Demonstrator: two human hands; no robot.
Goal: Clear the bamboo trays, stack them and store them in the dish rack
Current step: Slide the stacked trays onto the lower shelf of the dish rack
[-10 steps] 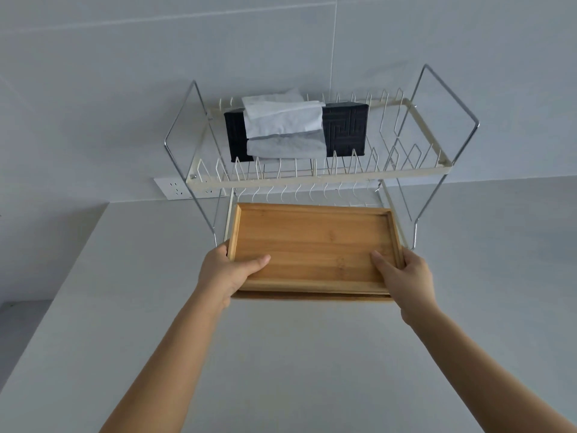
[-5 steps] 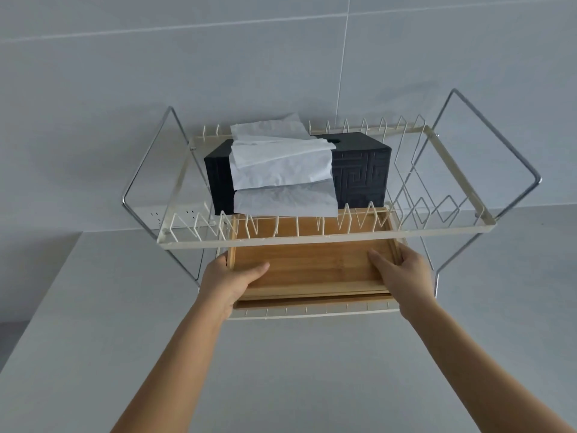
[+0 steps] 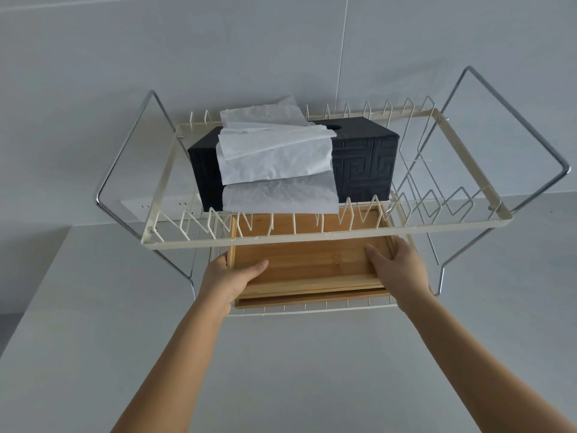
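Two stacked bamboo trays [image 3: 309,264] lie on the lower shelf of the cream wire dish rack [image 3: 218,240], mostly under its upper tier. The upper tray sits a little further back than the lower one, whose front edge shows below it. My left hand [image 3: 229,278] grips the stack's front left corner, thumb inside the top tray. My right hand [image 3: 398,270] holds the front right corner, thumb resting on the tray floor. The trays' far ends are partly hidden behind the upper tier's wires.
A black tissue box [image 3: 359,160] with white tissues [image 3: 274,157] draped over it sits on the rack's upper tier. Chrome side frames [image 3: 512,210] flank the rack. It stands on a white counter [image 3: 296,364] against a tiled wall with a socket strip [image 3: 162,206].
Both hands have pushed the stacked trays forward from in front of the rack onto its lower shelf, under the upper tier. The camera has moved closer to the rack.
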